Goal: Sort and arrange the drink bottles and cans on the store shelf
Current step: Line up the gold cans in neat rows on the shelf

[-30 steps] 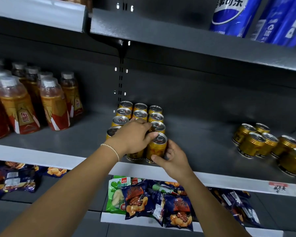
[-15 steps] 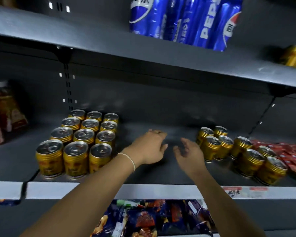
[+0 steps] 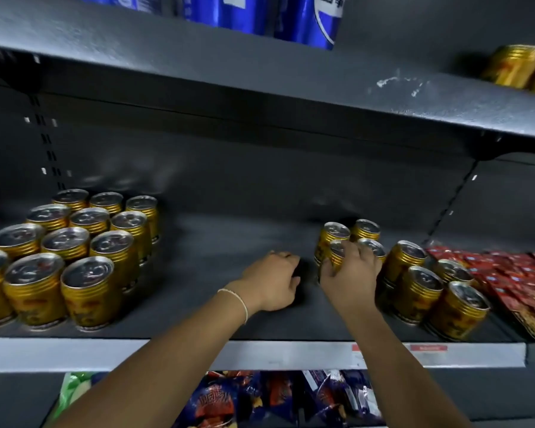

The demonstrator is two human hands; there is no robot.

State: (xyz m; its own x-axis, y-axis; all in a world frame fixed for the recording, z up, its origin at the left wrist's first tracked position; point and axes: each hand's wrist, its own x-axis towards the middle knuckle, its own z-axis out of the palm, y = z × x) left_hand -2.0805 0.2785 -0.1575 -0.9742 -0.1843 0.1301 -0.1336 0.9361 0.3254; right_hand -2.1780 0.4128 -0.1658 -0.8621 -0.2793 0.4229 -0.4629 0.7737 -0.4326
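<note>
Gripped can: the gripped can (image 3: pixel 334 257) stood upright at the front-left corner of the loose cans (image 3: pixel 414 273), toward the right end of the shelf (image 3: pixel 229 242), about midway between its back wall and front edge.
Right hand: the right hand (image 3: pixel 349 276) was draped over that can from the front. Its fingers (image 3: pixel 352 254) curled over the rim and its thumb lay against the can's left side, so it had hold of the can, though the palm hid most of the can's body.
Left hand: the left hand (image 3: pixel 274 281) rested on bare shelf just left of the right hand, loosely curled, with nothing seen in it (a dark patch by its fingertips read as shadow).
Long axis: vertical, lid up, so the grip ran across the can rather than along it.
Destination: the can block (image 3: pixel 71 251), three across and four deep, stood at the left end of the shelf, well apart from the loose cans with bare shelf between.
Deciding relation: the block lay to the left of the gripped can, beyond the left hand. The right hand was nearer the can and the left hand nearer the block. By my judgement the can had to travel left across the open stretch, kept upright.
Risk: neighbouring cans stood close behind and to the right of the gripped can, so a straight lift seemed safer than a drag.
</note>
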